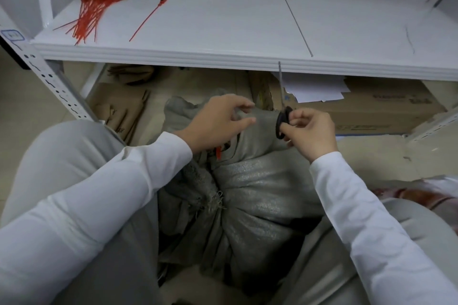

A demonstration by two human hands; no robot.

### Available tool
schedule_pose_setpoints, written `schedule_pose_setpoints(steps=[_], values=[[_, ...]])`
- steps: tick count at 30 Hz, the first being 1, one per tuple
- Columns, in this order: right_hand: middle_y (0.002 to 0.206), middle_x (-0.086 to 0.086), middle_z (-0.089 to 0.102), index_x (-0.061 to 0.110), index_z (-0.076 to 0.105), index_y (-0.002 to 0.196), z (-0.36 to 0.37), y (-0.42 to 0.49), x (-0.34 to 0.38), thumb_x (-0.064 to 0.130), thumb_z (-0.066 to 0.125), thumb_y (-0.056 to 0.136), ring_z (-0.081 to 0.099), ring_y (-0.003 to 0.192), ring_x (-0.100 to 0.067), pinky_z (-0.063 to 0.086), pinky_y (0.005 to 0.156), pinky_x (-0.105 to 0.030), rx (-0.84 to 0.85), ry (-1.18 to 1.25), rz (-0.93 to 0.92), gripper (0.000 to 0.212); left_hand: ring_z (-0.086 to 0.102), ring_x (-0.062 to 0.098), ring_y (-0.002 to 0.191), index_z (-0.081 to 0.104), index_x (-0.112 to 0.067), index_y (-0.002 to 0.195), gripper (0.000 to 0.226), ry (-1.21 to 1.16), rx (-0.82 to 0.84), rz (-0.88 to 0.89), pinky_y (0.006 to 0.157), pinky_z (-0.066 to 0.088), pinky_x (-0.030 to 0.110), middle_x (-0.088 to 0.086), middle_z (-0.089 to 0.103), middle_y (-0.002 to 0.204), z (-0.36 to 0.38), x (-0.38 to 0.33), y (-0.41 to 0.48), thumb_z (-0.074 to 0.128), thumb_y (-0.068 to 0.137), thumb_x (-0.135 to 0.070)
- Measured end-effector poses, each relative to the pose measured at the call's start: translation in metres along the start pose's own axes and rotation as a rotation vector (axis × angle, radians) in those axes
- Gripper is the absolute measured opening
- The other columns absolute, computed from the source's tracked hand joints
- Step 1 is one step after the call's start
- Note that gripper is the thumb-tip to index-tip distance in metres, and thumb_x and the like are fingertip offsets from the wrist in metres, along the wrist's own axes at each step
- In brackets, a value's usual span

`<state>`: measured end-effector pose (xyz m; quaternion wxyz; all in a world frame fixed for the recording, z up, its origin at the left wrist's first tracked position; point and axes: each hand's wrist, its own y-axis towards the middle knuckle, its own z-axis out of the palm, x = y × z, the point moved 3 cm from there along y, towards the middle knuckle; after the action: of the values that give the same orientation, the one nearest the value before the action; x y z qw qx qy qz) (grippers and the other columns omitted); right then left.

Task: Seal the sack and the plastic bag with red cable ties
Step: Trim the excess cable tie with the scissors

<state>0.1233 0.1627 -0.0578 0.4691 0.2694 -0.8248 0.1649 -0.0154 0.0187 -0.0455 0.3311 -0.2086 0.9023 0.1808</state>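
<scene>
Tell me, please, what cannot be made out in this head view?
1. Red cable tie on the sack: only a stub shows; the left hand hides whether it is closed.
2. Scissors in the right hand: blades edge-on, open or closed unclear.
3. Reddish thing at the right edge: cut off and blurred, perhaps the plastic bag.
4. Print on the box: too blurred to read.

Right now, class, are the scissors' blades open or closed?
Closed: the scissors show one thin line of blade pointing up from the right hand.
</scene>
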Motion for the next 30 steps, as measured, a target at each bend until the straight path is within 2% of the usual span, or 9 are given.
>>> schedule_pose_setpoints(steps=[3,5,7,10,13,17,22,25,30], values=[[0.072,-0.01,0.068,0.011,0.068,0.079,-0.002,0.001,-0.001,0.024,0.084,0.07,0.068,0.066,-0.025,0.059,0.063,-0.035,0.046,-0.017,0.014,0.022,0.06,0.013,0.09,0.048,-0.015,0.136,0.058,0.141,0.211,-0.087,0.085,0.048,0.027,0.002,0.061,0.121,0.01,0.018,0.003,0.069,0.084,-0.03],[0.076,-0.013,0.07,0.009,0.067,0.079,-0.001,0.0,-0.001,0.029,0.085,0.068,0.068,0.067,-0.025,0.057,0.059,-0.031,0.071,-0.04,0.024,0.029,0.063,0.021,0.092,0.056,-0.01,0.125,0.045,0.227,0.36,-0.087,0.084,0.052,0.034,0.007,0.066,0.111,0.019,0.023,0.002,0.068,0.083,-0.023],[0.077,-0.014,0.071,0.01,0.066,0.076,0.002,0.0,-0.003,0.029,0.085,0.069,0.067,0.063,-0.022,0.056,0.057,-0.03,0.094,-0.081,0.033,0.028,0.063,0.019,0.084,0.065,-0.009,0.107,0.027,0.295,0.428,-0.05,0.08,0.053,0.039,0.005,0.068,0.095,0.023,0.024,0.001,0.066,0.082,-0.019],[0.073,-0.01,0.07,0.014,0.061,0.07,0.004,0.0,-0.004,0.028,0.083,0.072,0.064,0.05,-0.01,0.053,0.051,-0.025,0.133,-0.117,0.039,0.026,0.058,0.013,0.069,0.069,-0.012,0.082,0.012,0.282,0.401,-0.043,0.07,0.049,0.032,0.0,0.066,0.076,0.017,0.023,0.003,0.066,0.086,-0.022],[0.072,-0.008,0.069,0.01,0.063,0.076,0.002,0.002,-0.007,0.03,0.083,0.072,0.066,0.056,-0.014,0.055,0.054,-0.028,0.174,-0.202,0.03,0.028,0.047,0.011,0.049,0.053,-0.019,0.051,0.04,0.231,0.3,-0.082,0.058,0.044,0.031,-0.005,0.05,0.05,0.003,0.025,0.007,0.066,0.088,-0.026],[0.08,-0.005,0.069,0.012,0.068,0.083,-0.002,0.006,-0.01,0.039,0.083,0.07,0.065,0.078,-0.024,0.055,0.072,-0.035,0.232,-0.583,-0.026,0.033,0.057,0.012,0.058,0.065,-0.013,0.062,0.027,0.216,0.216,-0.087,0.066,0.053,0.036,-0.004,0.059,0.056,-0.008,0.027,0.01,0.068,0.085,-0.026],[0.088,0.0,0.06,0.019,0.055,0.088,0.011,-0.007,-0.008,0.047,0.082,0.068,0.054,0.083,-0.021,0.041,0.064,-0.025,0.48,-0.868,-0.028,0.044,0.064,0.012,0.069,0.069,-0.016,0.069,0.016,0.174,0.145,-0.098,0.074,0.056,0.04,-0.008,0.065,0.064,-0.008,0.026,0.009,0.07,0.083,-0.025],[0.087,0.002,0.054,0.021,0.047,0.089,0.024,-0.01,-0.013,0.048,0.083,0.065,0.05,0.082,-0.019,0.036,0.065,-0.024,0.54,-0.893,-0.061,0.051,0.064,0.014,0.073,0.067,-0.019,0.07,0.014,0.16,0.1,-0.1,0.075,0.056,0.04,-0.011,0.062,0.069,-0.01,0.026,0.01,0.071,0.082,-0.025],[0.098,-0.003,0.063,0.02,0.057,0.1,0.047,-0.014,-0.015,0.049,0.083,0.064,0.061,0.09,-0.026,0.052,0.076,-0.034,0.491,-0.8,-0.186,0.053,0.064,0.011,0.072,0.064,-0.024,0.064,0.019,0.142,0.103,-0.065,0.072,0.056,0.04,-0.008,0.065,0.071,-0.009,0.023,0.01,0.072,0.081,-0.025]])
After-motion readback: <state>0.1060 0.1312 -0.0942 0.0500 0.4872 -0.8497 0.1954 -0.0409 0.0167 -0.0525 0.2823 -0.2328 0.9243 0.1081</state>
